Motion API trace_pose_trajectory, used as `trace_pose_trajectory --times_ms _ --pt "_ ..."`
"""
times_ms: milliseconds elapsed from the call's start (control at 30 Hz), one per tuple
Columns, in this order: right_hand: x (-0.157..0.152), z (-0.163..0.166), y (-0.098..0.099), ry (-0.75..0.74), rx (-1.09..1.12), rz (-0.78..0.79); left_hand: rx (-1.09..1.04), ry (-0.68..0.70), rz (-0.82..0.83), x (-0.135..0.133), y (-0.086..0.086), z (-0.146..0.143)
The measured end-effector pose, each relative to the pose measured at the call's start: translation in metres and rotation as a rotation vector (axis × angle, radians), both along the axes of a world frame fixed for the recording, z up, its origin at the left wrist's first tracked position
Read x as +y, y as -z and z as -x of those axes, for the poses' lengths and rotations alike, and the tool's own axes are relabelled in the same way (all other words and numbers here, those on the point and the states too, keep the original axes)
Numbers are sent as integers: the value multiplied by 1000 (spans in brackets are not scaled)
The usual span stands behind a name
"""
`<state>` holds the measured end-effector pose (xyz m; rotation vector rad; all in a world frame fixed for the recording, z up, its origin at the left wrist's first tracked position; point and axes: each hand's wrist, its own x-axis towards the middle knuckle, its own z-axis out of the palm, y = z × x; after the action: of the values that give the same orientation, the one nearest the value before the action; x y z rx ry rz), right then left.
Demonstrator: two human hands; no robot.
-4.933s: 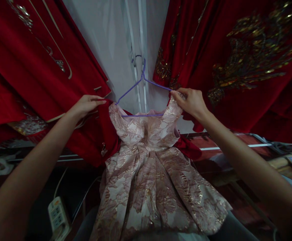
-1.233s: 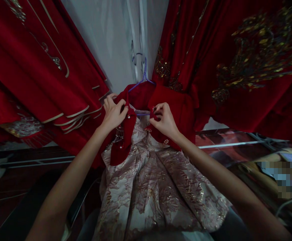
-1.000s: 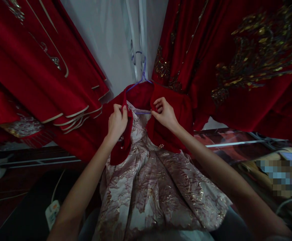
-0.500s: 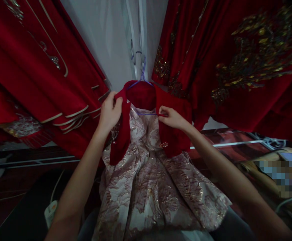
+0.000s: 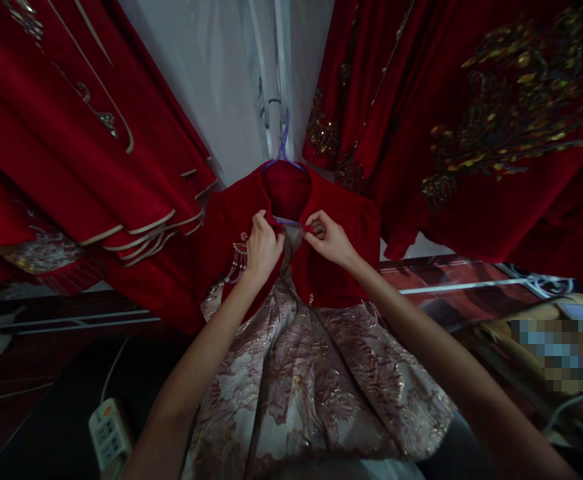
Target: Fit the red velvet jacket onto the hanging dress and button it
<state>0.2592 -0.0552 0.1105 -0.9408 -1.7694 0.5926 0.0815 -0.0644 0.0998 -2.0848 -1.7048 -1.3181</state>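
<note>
A short red jacket [image 5: 344,200] hangs over a pale, metallic-patterned dress [image 5: 316,373] on a thin blue-purple hanger [image 5: 283,137]. My left hand [image 5: 264,247] is closed on the jacket's left front edge, near the neckline. Opposite it, my right hand [image 5: 329,237] pinches the right front edge. A narrow gap separates the two edges, and the dress top shows through it. A beaded tassel ornament [image 5: 237,259] sits on the jacket's left front, beside my left hand. The fingertips of my left hand are partly hidden by the cloth.
Red garments with pale piping [image 5: 116,200] hang at left. Red garments with gold sequins [image 5: 511,120] hang at right. A white power strip [image 5: 109,433] lies at lower left. A metal rail [image 5: 461,287] runs low at right, near a tan bundle [image 5: 501,333].
My left hand has drawn the jacket's left front inward and slightly down, toward the right one. The tassel ornament now shows fully. My right hand has shifted slightly left.
</note>
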Motion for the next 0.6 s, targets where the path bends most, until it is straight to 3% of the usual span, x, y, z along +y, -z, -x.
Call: trace_pose_trajectory --times_ms 233,467,600 --pt "14 20 3 -88 193 -1 -170 308 -20 -9 -2 -3" --pt "5 19 0 -312 276 89 -547 388 5 -15 6 -1" --pt "5 14 2 -341 270 72 -617 398 35 -14 7 0"
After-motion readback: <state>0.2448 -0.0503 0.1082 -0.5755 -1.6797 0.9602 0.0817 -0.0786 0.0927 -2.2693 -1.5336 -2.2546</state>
